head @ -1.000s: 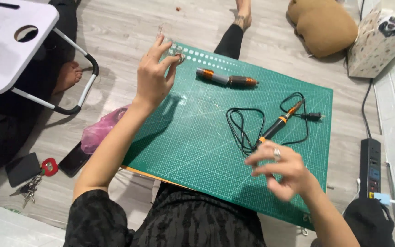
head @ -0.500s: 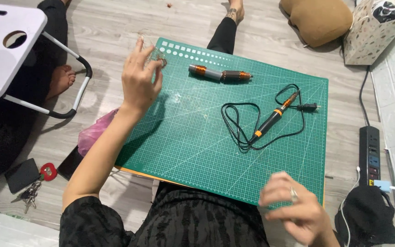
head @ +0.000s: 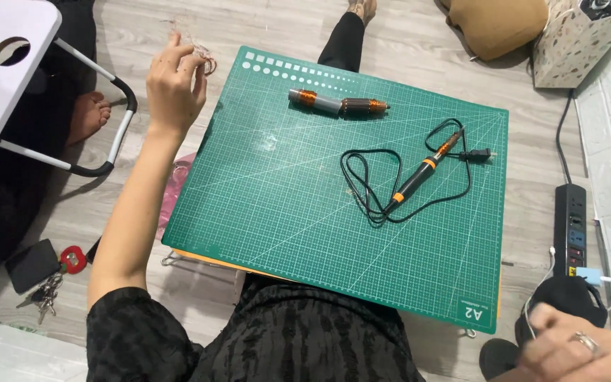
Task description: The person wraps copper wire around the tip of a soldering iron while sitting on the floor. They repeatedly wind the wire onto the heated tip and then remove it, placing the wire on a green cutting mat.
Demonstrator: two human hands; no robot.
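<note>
Left hand (head: pixel 172 85): raised beyond the mat's far left corner, fingertips pinched together on a thin coil of wire (head: pixel 203 58).
Right hand (head: pixel 575 351): low at the near right edge, partly out of view; its grip cannot be told.
Cutting mat (head: pixel 270 205): green, between the hands.
Soldering iron (head: pixel 422 170): on the mat with its black cord, well apart from both hands.
Cylindrical tool (head: pixel 337 104): farther away on the mat.
Power strip (head: pixel 571 228): beyond the right hand.
</note>
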